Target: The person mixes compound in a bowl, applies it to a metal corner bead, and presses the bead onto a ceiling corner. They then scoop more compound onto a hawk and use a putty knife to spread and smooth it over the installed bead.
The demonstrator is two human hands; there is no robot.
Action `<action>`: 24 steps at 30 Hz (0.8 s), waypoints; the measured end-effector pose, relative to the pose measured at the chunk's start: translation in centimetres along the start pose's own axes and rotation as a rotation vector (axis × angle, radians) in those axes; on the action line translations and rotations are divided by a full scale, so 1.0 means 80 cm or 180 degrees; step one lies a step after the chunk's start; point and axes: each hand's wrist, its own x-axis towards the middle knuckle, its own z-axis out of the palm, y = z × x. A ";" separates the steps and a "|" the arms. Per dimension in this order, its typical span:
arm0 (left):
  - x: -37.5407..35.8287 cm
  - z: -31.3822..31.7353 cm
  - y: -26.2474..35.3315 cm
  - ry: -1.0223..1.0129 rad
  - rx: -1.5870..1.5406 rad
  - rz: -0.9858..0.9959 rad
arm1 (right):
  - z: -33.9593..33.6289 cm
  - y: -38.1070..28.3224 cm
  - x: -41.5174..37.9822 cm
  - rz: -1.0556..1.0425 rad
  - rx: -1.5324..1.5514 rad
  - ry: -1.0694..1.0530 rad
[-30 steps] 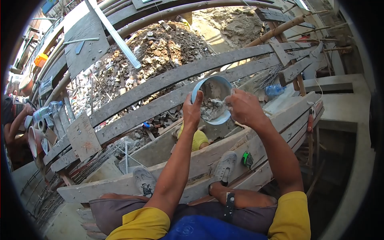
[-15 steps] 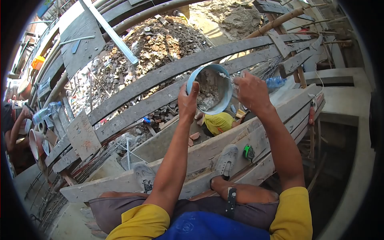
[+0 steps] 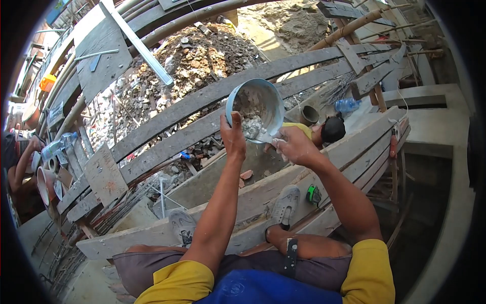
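L hand (image 3: 233, 136) grips side of tilted lt-blue bowl (image 3: 275, 112) w/ grey mix (image 3: 252, 125) inside; R hand (image 3: 297, 146) holds small tool (image 3: 266, 137), tip at mix. Green/blk tape measure (image 3: 313, 194) on planks (image 3: 136, 233) nr R shoe (image 3: 286, 205). Co-worker (image 3: 332, 130) below, partly hidden; plastic bottle (image 3: 347, 105) nearby.

a green and black tape measure (image 3: 314, 194) rests on grey wooden planks (image 3: 136, 235). beyond them, lower down, another person (image 3: 333, 130) is partly visible beside a dark bucket (image 3: 309, 115), with a bluish plastic bottle (image 3: 347, 105) near. rubble (image 3: 197, 58) is heaped behind weathered rails (image 3: 177, 113); a pale metal strip (image 3: 136, 40) slants above it.
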 end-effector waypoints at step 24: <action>-0.011 0.014 -0.023 -0.0156 0.0089 -0.0277 | -0.055 -0.022 -0.012 -0.0870 -0.1514 0.1335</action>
